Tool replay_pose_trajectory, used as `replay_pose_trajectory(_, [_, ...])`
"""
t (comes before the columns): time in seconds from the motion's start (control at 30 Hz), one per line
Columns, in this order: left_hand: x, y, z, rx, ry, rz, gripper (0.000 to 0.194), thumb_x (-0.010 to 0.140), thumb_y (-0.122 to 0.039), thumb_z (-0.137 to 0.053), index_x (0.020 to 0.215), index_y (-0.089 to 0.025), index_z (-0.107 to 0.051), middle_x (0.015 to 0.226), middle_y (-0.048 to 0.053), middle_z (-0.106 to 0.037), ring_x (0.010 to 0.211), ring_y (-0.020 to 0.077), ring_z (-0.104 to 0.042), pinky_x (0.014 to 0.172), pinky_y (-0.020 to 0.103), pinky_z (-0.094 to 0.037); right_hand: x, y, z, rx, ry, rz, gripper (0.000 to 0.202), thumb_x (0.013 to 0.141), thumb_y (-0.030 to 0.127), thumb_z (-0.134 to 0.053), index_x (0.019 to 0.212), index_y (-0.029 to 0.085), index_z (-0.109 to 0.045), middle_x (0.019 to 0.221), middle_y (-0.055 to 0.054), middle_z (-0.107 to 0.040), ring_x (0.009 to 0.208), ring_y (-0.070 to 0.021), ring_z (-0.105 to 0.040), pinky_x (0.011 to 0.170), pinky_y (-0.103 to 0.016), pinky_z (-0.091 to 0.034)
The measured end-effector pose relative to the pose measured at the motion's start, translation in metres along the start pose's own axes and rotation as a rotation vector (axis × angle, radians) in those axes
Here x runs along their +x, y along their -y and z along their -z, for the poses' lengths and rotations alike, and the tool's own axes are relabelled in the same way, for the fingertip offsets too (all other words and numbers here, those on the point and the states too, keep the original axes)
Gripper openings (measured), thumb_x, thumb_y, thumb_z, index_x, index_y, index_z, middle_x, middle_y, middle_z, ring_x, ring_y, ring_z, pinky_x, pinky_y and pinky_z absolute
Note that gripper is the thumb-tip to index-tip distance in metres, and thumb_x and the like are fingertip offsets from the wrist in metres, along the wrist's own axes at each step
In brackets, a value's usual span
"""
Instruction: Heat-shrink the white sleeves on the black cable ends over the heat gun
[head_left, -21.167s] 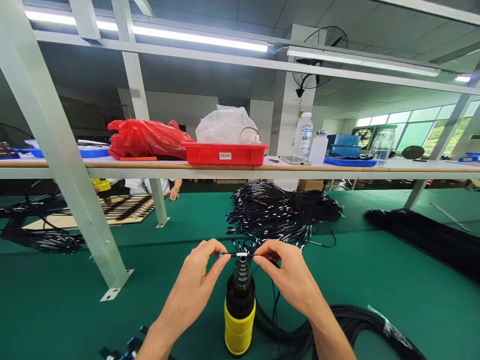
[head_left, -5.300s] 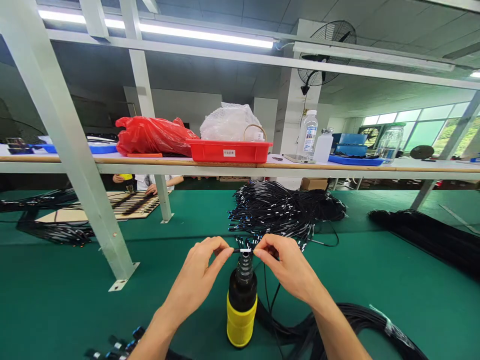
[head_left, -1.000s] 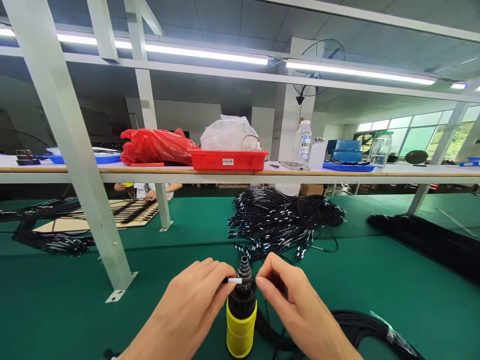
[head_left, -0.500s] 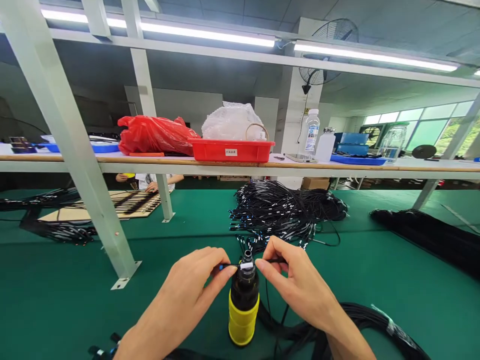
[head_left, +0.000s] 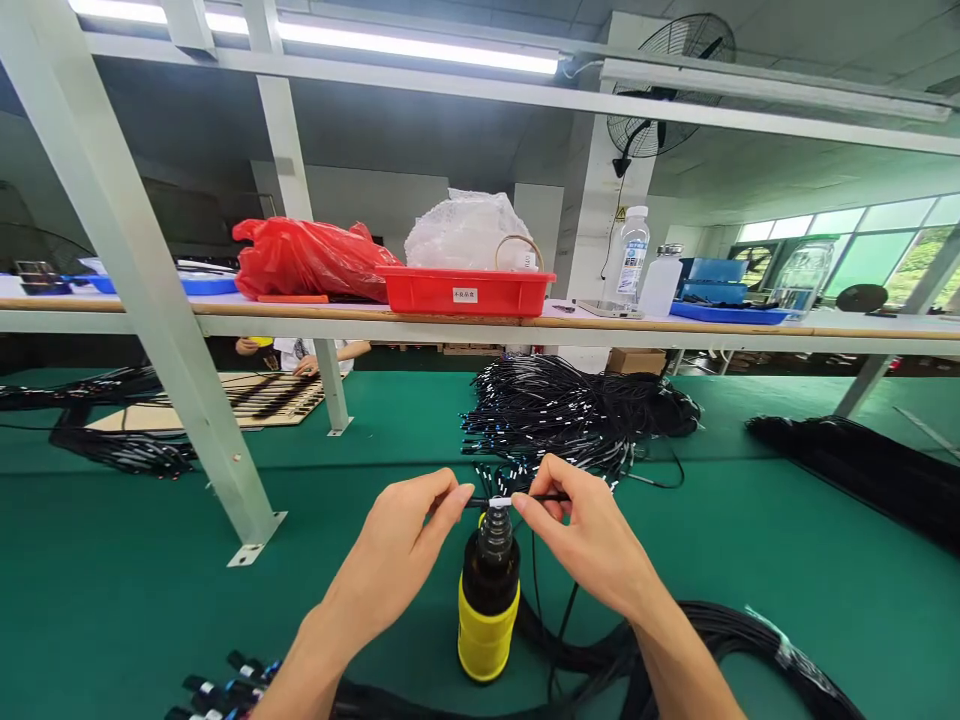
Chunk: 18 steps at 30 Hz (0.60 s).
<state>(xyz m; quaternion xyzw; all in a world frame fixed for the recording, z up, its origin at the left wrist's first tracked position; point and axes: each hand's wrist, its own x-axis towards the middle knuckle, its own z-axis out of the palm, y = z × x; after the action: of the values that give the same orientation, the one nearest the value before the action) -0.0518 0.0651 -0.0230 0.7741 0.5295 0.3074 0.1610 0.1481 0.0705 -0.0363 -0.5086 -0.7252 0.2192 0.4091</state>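
Observation:
A thin black cable with a white sleeve [head_left: 500, 502] is stretched level between my two hands. My left hand [head_left: 409, 525] pinches it left of the sleeve, thumb against forefinger. On the other side, my right hand [head_left: 581, 525] pinches the cable close to the sleeve's right end. Directly beneath, a yellow and black tool, apparently a heat gun [head_left: 487, 620], stands upright with its narrow ringed nozzle pointing up. The sleeve lies over the nozzle's mouth; whether they touch I cannot tell.
Behind my hands lies a large heap of black cables [head_left: 577, 410]. More cable bundles lie at right [head_left: 855, 480], at left [head_left: 120, 440] and in front [head_left: 720, 620]. A metal post [head_left: 180, 300] and a shelf with a red bin [head_left: 465, 292] stand ahead. A co-worker's hand [head_left: 306, 366] shows beyond.
Both hands have risen slightly with the cable, so the sleeve has gone from in front of the nozzle to over its mouth. The view has shifted a little.

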Motion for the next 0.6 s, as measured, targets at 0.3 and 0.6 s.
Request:
replay_pose_trajectory(0.3, [0.0079,0.0064,-0.01,-0.024,-0.043,-0.012,0.043,0.097,-0.048,-0.033,0.064,-0.022,-0.032,0.06,-0.006,-0.036,0.059,0.0131,-0.031,0.056,0.027,-0.024,0.0039,-0.0077,-0.0041,0.031,-0.03,0.001,0.025,0.087,0.036,-0.055,0.07,0.022,-0.043,0.059,0.007,-0.04,0.055,-0.0108,-0.036,0.051,-0.024,-0.028])
replay_pose_trajectory(0.6, [0.0069,0.0057,-0.0104,-0.072,-0.037,-0.009,0.043,0.096,-0.05,-0.036,0.065,-0.022,-0.036,0.062,-0.006,-0.037,0.06,0.0133,-0.031,0.057,0.026,-0.027,0.0046,-0.0094,-0.006,0.025,-0.022,0.005,0.026,0.087,0.035,-0.055,0.069,0.022,-0.043,0.057,0.008,-0.037,0.053,-0.0106,-0.035,0.05,-0.024,-0.026])
